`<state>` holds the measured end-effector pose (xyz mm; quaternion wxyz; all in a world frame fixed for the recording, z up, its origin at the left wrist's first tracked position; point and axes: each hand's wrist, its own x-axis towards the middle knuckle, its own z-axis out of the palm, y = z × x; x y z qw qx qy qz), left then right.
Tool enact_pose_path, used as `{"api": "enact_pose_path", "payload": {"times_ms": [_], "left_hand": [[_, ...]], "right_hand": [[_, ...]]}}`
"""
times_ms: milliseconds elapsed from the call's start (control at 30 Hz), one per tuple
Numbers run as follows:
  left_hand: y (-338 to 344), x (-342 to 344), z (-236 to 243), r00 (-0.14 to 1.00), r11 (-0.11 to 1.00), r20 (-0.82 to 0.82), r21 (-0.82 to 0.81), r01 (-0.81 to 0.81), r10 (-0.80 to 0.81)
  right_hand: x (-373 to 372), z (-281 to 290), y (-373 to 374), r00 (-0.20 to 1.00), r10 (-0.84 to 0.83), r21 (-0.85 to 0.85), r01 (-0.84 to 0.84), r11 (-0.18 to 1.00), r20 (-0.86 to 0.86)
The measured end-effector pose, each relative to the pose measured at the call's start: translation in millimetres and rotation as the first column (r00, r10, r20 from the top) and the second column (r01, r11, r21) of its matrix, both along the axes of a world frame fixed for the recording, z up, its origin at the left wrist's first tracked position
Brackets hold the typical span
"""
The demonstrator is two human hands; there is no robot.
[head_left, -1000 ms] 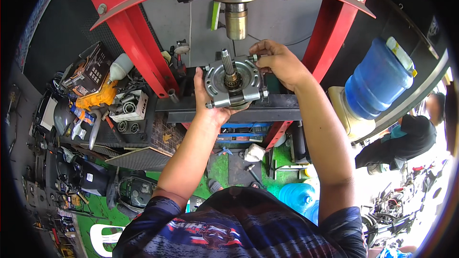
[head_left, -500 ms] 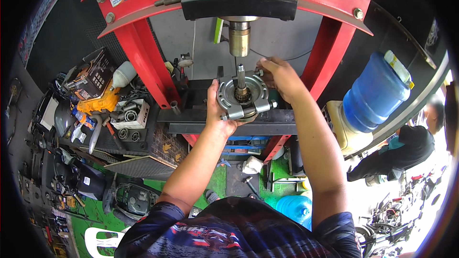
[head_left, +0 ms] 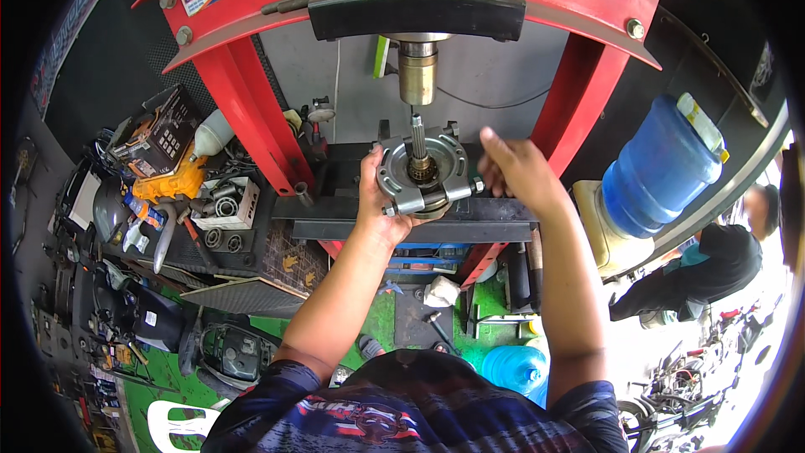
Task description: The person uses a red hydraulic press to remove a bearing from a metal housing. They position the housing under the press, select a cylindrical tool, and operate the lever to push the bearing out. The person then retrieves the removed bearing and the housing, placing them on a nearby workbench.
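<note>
My left hand (head_left: 379,214) grips the left side of a round steel bearing separator (head_left: 455,169), thumb up along its edge and fingers passing underneath. Through its middle stands a splined shaft (head_left: 419,141), upright with a slight tilt, with a toothed part lower down. The separator is over the dark steel bed (head_left: 495,216) of a red press; whether it rests there is hidden. Above the shaft hangs the brass-coloured press ram (head_left: 418,80), apart from the shaft's tip. To the right of the separator, my right hand (head_left: 530,174) is off it, thumb raised and fingers loosely bent, visibly holding nothing.
Red press uprights (head_left: 251,109) flank the bed. At left, a cluttered bench carries a box of bearings (head_left: 233,203), a hammer (head_left: 199,243) and a yellow-orange tool (head_left: 172,184). A blue water jug (head_left: 662,168) stands right. A person in dark clothes (head_left: 713,264) is farther right.
My right hand has left the separator's far right side and moved right and nearer me. My left hand keeps its grip, with the separator almost unmoved.
</note>
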<state>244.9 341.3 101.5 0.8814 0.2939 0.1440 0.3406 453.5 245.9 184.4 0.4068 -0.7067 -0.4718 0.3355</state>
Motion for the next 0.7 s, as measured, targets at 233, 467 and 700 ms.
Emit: {"api": "enact_pose_path", "payload": {"times_ms": [233, 467, 700], "left_hand": [[2.0, -1.1, -5.9, 1.0, 1.0, -0.011, -0.006, 0.029, -0.029], [3.4, 0.2, -7.1, 0.999, 0.999, -0.013, -0.013, 0.043, -0.044], [-0.1, 0.5, -1.8, 0.999, 0.999, -0.036, -0.039, 0.008, -0.01]], "right_hand": [[-13.0, -21.4, -47.7, 0.954, 0.272, 0.146, -0.253, 0.956, -0.128], [-17.0, -16.6, -53.0, 0.981, 0.132, -0.019, -0.136, 0.991, -0.145], [-16.9, -17.8, -54.6, 0.981, 0.163, 0.09, -0.153, 0.984, -0.105]]}}
